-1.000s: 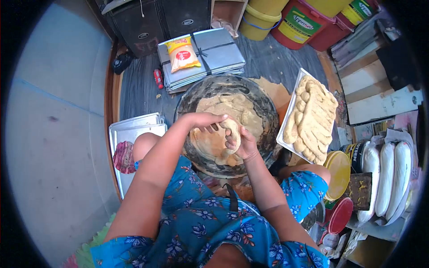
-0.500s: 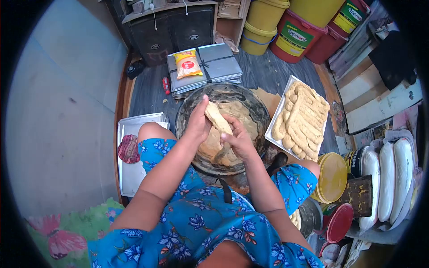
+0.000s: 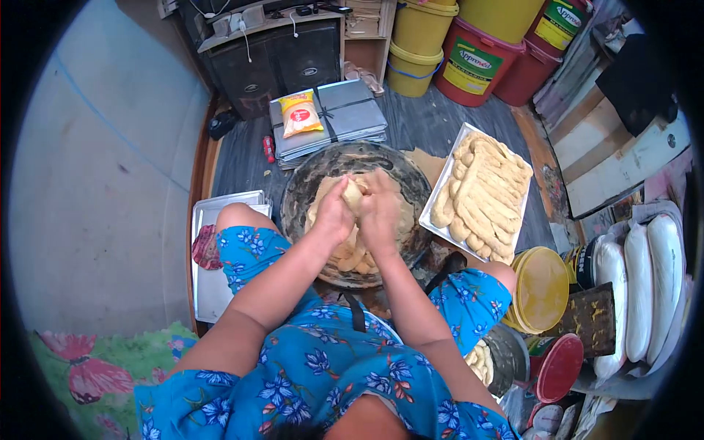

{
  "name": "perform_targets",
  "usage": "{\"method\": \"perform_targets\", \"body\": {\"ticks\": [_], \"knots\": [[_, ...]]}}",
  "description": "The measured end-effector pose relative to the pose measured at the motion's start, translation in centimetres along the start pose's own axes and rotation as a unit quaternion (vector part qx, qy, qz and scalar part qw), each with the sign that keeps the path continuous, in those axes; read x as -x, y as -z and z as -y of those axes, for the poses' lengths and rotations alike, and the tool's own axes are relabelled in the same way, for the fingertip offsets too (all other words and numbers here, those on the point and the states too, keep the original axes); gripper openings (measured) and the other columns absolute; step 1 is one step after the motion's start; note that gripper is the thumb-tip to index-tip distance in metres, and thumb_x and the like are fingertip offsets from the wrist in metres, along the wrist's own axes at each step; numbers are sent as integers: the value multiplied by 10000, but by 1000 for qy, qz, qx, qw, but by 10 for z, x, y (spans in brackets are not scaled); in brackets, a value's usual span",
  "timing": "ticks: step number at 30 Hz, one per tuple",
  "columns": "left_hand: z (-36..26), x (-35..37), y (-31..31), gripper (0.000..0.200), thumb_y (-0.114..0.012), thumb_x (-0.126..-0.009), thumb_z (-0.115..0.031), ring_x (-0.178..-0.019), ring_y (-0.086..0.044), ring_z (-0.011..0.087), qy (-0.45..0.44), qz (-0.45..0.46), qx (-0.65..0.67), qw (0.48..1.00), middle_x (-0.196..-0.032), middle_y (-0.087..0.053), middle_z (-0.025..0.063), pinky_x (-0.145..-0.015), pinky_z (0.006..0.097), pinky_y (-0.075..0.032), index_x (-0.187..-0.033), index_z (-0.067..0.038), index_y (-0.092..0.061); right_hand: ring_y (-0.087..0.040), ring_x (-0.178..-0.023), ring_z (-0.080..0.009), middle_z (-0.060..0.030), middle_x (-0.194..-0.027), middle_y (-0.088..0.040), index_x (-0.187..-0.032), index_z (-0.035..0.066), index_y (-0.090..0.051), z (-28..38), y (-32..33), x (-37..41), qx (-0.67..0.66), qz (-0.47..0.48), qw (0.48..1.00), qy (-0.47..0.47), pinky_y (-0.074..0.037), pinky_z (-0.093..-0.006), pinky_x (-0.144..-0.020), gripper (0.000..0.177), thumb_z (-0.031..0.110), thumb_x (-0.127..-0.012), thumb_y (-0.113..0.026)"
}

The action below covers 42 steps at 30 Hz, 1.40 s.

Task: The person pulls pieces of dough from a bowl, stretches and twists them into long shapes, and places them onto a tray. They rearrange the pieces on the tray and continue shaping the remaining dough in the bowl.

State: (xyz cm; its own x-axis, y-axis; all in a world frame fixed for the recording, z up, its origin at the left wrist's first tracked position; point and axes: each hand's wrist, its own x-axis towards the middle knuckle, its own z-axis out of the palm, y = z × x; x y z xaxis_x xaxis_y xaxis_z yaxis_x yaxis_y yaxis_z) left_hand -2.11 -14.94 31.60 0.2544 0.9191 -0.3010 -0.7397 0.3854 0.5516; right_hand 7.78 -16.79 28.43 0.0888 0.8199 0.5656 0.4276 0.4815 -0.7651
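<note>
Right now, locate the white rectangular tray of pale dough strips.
In the head view, the white rectangular tray of dough strips lies right of the round black basin, beyond the yellow bucket by the right knee.

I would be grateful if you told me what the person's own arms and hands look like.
The left hand and right hand wear no gloves; the right is blurred. Both forearms are bare, with no watch or bracelet visible. The short blue sleeves carry a floral print.

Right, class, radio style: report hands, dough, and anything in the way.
Left hand holding dough piece over basin. Right hand blurred beside it, grip unclear. Dough piece partly hidden. Nothing visibly in the way; loaded tray sits right of basin.
</note>
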Motion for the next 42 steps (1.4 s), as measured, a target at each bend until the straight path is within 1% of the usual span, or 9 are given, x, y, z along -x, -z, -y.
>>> {"method": "perform_targets", "body": {"ticks": [3, 8, 16, 18, 21, 29, 32, 36, 42], "knots": [[17, 18, -23, 580, -307, -963, -508, -1160, -495, 234, 3, 65, -80, 995, -1236, -533, 97, -1022, 379, -354, -1308, -55, -419, -145, -1402, -333, -242, -1469, -229, -1436, 76, -274, 13, 12, -10, 101, 131, 986, 28, -118, -407, -1129, 561, 384, -971, -333], [36, 19, -17, 715, -215, -948, -586, -1310, -333, 229, -51, 76, -260, 961, -1411, -369, 112, -1078, 362, -265, -1390, -36, -328, -116, -1404, -339, -224, -1498, -163, -1440, 19, -220, -3, 9, -13, -155, -73, 975, -139, -70, -408, -1135, 590, 360, -973, -333], [6, 21, -39, 834, -278, -893, -672, -1336, -312, 214, 68, 68, -333, 938, -1452, -322, 155, -1065, 391, -282, -1448, -52, -214, -203, -1385, -302, -181, -1505, -177, -1444, 34, -221, 10, 15, -18, 143, 60, 987, -42, -65, -469, -1122, 600, 425, -990, -257], [20, 2, -14, 654, -387, -916, -577, -1037, -535, 178, 74, 65, -447, 889, -1154, -552, 130, -857, 324, -445, -1287, -40, -433, -134, -1405, -311, -213, -1507, -134, -1458, 29, -131, -10, 38, -32, 201, 93, 967, -129, -108, -438, -1128, 646, 402, -974, -341], [-3, 15, -49, 436, -472, -930, -479, -562, -496, 80, 5, 88, -477, 874, -657, -525, -13, -495, 217, -414, -840, -68, -584, -202, -1390, -266, -213, -1488, -196, -1456, 63, -176, 20, 50, -44, -365, -48, 903, -221, -229, -396, -1098, 665, 452, -957, -381], [-164, 49, -185, 466, -486, -923, -480, -452, -420, 67, -345, 214, -228, 885, -585, -472, 6, -417, 190, -339, -814, -32, -557, -635, -684, -244, -89, -831, -677, -1066, 49, -645, -56, -54, 69, 46, 305, 941, -141, -489, -386, -647, 407, 303, -755, -710], [-189, 44, -186, 439, -486, -927, -469, -411, -452, 64, -343, 189, -182, 902, -546, -497, -2, -384, 203, -387, -800, -56, -563, -636, -883, -280, -138, -1050, -650, -1182, 36, -570, -111, -41, 95, -29, 491, 833, -253, -486, -398, -763, 585, 332, -711, -754], [-165, 33, -159, 447, -483, -925, -476, -432, -401, 75, -277, 133, -245, 919, -571, -473, 10, -419, 209, -327, -853, -41, -555, -482, -1170, -293, -172, -1287, -480, -1297, 17, -396, -6, -19, -18, -326, 288, 888, -151, -359, -393, -1001, 746, 274, -700, -761], [-171, 46, -172, 402, -482, -939, -422, -434, -403, 70, -317, 223, -198, 900, -595, -486, 6, -415, 194, -340, -880, -36, -577, -603, -859, -201, -81, -885, -615, -1062, 37, -549, 68, -27, -59, -266, 192, 936, -126, -473, -353, -759, 375, 226, -774, -696]]}}
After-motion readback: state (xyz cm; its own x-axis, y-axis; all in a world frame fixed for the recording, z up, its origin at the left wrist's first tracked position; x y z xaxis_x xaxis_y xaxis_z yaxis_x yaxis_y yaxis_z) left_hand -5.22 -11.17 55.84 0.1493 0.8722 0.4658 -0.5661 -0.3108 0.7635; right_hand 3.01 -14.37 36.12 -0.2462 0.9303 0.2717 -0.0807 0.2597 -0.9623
